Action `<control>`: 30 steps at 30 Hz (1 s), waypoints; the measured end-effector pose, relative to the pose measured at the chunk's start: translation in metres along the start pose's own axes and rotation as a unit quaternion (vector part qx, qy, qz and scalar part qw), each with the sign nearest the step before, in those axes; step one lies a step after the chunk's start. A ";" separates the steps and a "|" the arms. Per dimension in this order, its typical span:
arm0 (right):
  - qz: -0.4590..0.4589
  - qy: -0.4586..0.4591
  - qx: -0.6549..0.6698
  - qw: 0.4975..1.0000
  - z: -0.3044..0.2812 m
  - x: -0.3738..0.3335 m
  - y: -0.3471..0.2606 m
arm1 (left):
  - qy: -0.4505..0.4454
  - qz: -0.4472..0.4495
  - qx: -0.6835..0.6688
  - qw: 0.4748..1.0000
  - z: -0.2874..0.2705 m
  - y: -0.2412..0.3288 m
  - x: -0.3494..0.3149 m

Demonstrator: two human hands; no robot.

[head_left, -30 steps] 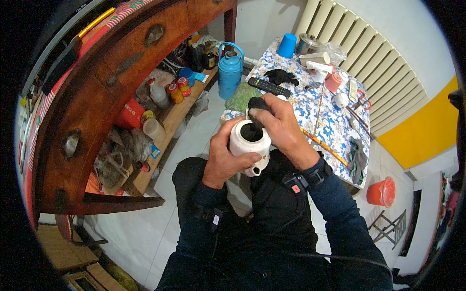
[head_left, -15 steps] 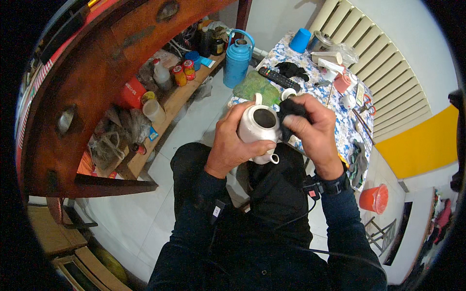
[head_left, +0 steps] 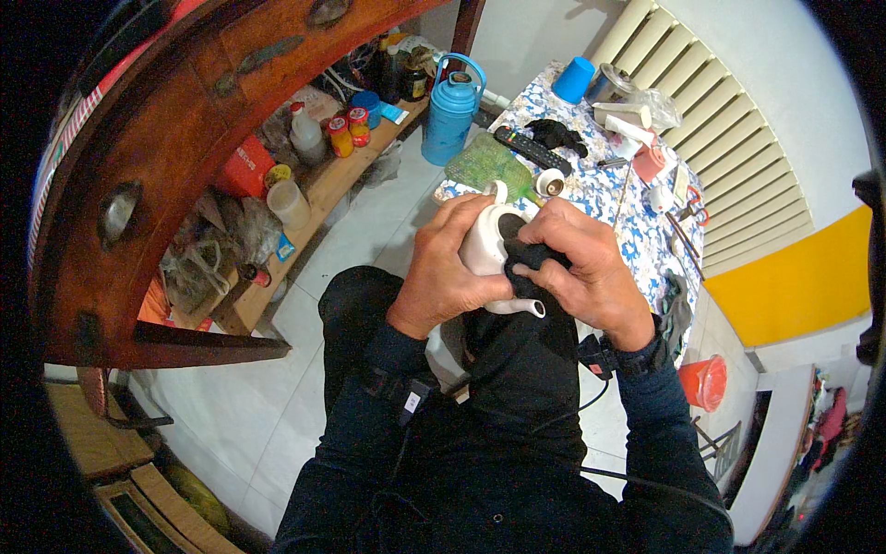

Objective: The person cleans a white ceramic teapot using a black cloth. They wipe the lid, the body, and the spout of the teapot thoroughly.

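Evidently, teapot [head_left: 482, 247]: smooth glossy white, rounded, its slim spout [head_left: 522, 307] tapering
Black cloth [head_left: 526, 265]: soft, matte, bunched
Left hand [head_left: 445, 263]: curled around the teapot's left side, supporting it
Right hand [head_left: 591, 263]: pinching the black cloth against the teapot, which lies between both hands
Count: one teapot, one black cloth, two red-lidded jars [head_left: 340, 140] on the wooden shelf [head_left: 323, 187]

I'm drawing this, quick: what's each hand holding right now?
Left hand: closed around a rounded white ceramic teapot.
Right hand: closed on a bunched black fabric cloth.
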State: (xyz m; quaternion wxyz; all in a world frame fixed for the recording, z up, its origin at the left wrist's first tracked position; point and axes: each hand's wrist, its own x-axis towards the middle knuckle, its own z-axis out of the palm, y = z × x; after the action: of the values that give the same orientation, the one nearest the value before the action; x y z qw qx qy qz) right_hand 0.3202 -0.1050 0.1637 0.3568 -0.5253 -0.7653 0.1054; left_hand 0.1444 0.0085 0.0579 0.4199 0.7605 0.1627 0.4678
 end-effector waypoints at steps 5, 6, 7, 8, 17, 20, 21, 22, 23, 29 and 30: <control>0.012 -0.023 -0.016 1.000 -0.013 -0.007 0.001 | -0.020 -0.046 -0.025 0.998 -0.002 0.003 0.000; 0.001 -0.026 -0.022 0.999 -0.014 -0.005 0.000 | -0.026 -0.059 -0.039 0.997 -0.002 0.003 0.000; -0.016 -0.020 -0.026 0.999 -0.015 -0.003 -0.001 | -0.032 -0.072 -0.053 0.995 -0.002 0.003 0.000; -0.027 -0.040 -0.040 0.998 -0.014 0.000 -0.002 | -0.035 -0.053 -0.043 0.997 -0.001 0.002 -0.001; -0.004 0.130 -0.112 0.985 0.012 0.030 0.010 | -0.054 -0.062 -0.077 0.994 0.004 0.008 -0.003; 0.121 0.217 -0.033 0.968 0.004 0.008 0.012 | -0.020 -0.157 -0.180 0.971 -0.004 0.008 0.000; 0.178 0.214 0.035 0.960 0.005 0.000 0.013 | 0.005 -0.139 -0.173 0.975 -0.005 0.006 0.003; 0.201 0.216 0.064 0.953 0.009 -0.008 0.013 | 0.014 -0.143 -0.192 0.971 -0.006 0.005 0.003; 0.220 0.215 0.094 0.947 0.014 -0.017 0.012 | 0.026 -0.157 -0.198 0.967 -0.006 0.003 0.004; 0.239 0.215 0.211 0.923 0.043 -0.041 -0.003 | 0.088 -0.189 -0.227 0.951 0.002 0.000 0.004; 0.209 0.220 0.190 0.934 0.043 -0.040 -0.005 | 0.092 -0.196 -0.236 0.947 0.003 0.000 0.004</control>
State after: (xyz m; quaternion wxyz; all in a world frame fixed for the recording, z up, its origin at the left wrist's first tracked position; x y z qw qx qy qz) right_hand 0.2958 -0.1333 0.1181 0.5791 -0.6055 -0.5067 0.2028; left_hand 0.1485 0.0093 0.0595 0.6542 0.5459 0.2316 0.4695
